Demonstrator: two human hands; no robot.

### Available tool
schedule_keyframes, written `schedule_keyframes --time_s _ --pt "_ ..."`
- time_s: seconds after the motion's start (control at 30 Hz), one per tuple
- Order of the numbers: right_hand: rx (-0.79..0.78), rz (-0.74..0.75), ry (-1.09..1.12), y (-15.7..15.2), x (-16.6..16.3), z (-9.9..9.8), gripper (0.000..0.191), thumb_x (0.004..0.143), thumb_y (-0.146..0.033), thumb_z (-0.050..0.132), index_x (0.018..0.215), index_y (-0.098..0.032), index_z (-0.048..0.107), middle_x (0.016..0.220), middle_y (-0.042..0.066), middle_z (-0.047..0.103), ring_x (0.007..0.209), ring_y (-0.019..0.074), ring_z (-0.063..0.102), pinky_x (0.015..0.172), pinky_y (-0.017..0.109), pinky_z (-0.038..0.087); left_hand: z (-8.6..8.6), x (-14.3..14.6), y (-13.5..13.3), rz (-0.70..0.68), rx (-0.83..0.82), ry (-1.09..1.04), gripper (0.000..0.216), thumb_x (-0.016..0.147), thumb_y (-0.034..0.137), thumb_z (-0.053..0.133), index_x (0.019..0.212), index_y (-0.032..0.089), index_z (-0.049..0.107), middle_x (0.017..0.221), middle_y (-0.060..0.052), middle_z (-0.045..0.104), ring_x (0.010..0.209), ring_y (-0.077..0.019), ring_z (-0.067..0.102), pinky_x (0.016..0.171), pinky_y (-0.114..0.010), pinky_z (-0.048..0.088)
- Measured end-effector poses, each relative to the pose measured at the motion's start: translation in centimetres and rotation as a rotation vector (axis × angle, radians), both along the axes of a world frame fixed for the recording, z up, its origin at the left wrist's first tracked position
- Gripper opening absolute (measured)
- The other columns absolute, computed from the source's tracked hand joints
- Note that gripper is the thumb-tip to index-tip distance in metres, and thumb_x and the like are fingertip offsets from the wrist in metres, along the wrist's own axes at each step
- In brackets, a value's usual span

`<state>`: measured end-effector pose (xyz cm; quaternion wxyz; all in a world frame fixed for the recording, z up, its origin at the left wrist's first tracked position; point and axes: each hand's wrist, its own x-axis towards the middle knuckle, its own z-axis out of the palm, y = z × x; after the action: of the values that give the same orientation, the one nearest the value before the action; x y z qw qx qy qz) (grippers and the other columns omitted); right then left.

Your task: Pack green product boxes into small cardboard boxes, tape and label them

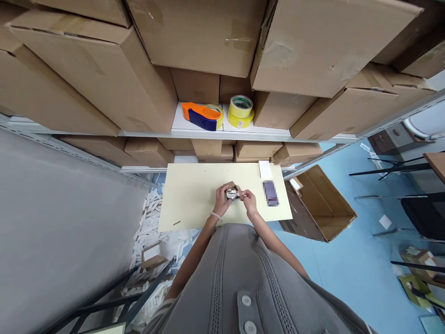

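From the silvery round object [231,194], a tape dispenser [200,116] is seen at eleven o'clock, tape rolls [240,113] at twelve, a white box [265,170] at two, a pixelated stack [270,193] at three. The object is clasped by the left hand's [221,201] grip above the pale tabletop [191,192]; the right hand's [249,201] is brought to its edge, its closure indeterminable. Shelving [205,134] is ranged beyond.

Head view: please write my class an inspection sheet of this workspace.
Surface: pale-yellow rectangular tabletop.
Things in work: small round silvery object; material unclear.
Clutter: white rectangular box and pixelated purple item at the tabletop's right; white paper-like scraps on the blue floor, left.
Hands: left hand grips the silvery object; right hand is at its right side, its pinch unclear.
Cables: nothing clearly seen.
Surroundings: brown cardboard boxes, orange-and-blue plastic tape dispenser and yellow tape rolls on white shelving; large open brown cardboard box at right.
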<state>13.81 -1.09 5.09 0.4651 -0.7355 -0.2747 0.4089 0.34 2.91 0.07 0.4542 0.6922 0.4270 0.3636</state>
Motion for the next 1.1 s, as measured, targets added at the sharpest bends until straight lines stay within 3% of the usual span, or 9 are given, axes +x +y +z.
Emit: schedule_keyframes --time_s 0.1,0.2,0.3,0.4,0.63,0.8,0.93,1.1 --pt "-0.032 0.11 -0.196 0.0 0.5 0.3 0.009 0.078 -0.03 0.047 0.073 -0.023 0.051 0.09 0.003 0.07 0.078 0.0176 0.062 0.074 0.029 0.047 -0.1 0.3 -0.4 -0.022 0.007 0.041 0.064 0.075 0.014 0.059 0.134 0.027 0.041 0.133 -0.011 0.04 0.133 -0.0281 0.036 0.111 -0.048 0.032" --pt "-0.129 0.296 -0.529 0.0 0.6 1.2 0.011 0.084 -0.023 0.044 0.087 -0.022 0.054 0.093 0.005 0.066 0.08 0.0191 0.061 0.072 0.03 0.045 0.0 0.6 -0.6 -0.048 -0.004 0.092 0.068 0.072 0.012 0.06 0.135 0.028 0.041 0.133 -0.011 0.042 0.132 -0.0279 0.038 0.109 -0.049 0.033" --pt "-0.201 0.492 -0.845 0.1 0.3 2.3 0.021 0.085 -0.018 0.05 0.105 -0.022 0.055 0.106 0.009 0.058 0.092 0.0224 0.059 0.072 0.03 0.043 -0.1 0.9 -0.6 -0.056 -0.046 0.14 0.072 0.07 0.011 0.06 0.137 0.028 0.038 0.132 -0.012 0.044 0.131 -0.0276 0.039 0.107 -0.05 0.034" --pt "-0.214 0.649 -0.989 0.3 0.1 3.0 0.035 0.083 -0.018 0.057 0.117 -0.022 0.052 0.113 0.013 0.054 0.103 0.0273 0.054 0.081 0.035 0.042 -0.4 1.1 -0.4 -0.049 -0.079 0.165 0.075 0.067 0.009 0.06 0.136 0.029 0.038 0.132 -0.011 0.044 0.13 -0.028 0.039 0.106 -0.05 0.035" --pt "-0.206 0.829 -1.064 1.5 0.3 1.4 0.059 0.073 -0.02 0.068 0.128 -0.016 0.049 0.149 0.021 0.033 0.136 0.0357 0.03 0.106 0.049 0.026 -1.1 1.2 -0.2 -0.079 -0.106 0.154 0.082 0.062 0.005 0.061 0.137 0.029 0.037 0.131 -0.011 0.044 0.131 -0.0293 0.039 0.105 -0.051 0.037" --pt "-0.275 0.943 -1.019 3.4 -0.1 0.1 0.079 0.057 -0.014 0.076 0.131 -0.012 0.049 0.154 0.021 0.027 0.143 0.0405 0.018 0.114 0.053 0.015 -1.2 1.3 0.1 -0.107 -0.16 0.121 0.083 0.061 0.002 0.059 0.137 0.026 0.038 0.133 -0.013 0.042 0.133 -0.0292 0.036 0.106 -0.049 0.038" --pt "-0.277 0.938 -1.008 4.0 0.2 0.8 0.077 0.056 -0.018 0.078 0.128 -0.013 0.052 0.151 0.021 0.032 0.139 0.0383 0.028 0.113 0.05 0.02 -1.1 1.1 0.4 -0.12 -0.186 0.096 0.083 0.061 0.003 0.061 0.138 0.025 0.037 0.133 -0.013 0.043 0.135 -0.0297 0.033 0.107 -0.05 0.037" --pt "-0.097 0.988 -0.992 2.9 1.8 1.9 0.068 0.059 -0.029 0.077 0.121 -0.015 0.056 0.144 0.016 0.043 0.122 0.0314 0.051 0.112 0.048 0.025 -0.9 0.8 0.3 -0.156 -0.174 0.095 0.082 0.062 0.011 0.069 0.137 0.026 0.037 0.13 -0.013 0.042 0.133 -0.0319 0.036 0.106 -0.051 0.037"
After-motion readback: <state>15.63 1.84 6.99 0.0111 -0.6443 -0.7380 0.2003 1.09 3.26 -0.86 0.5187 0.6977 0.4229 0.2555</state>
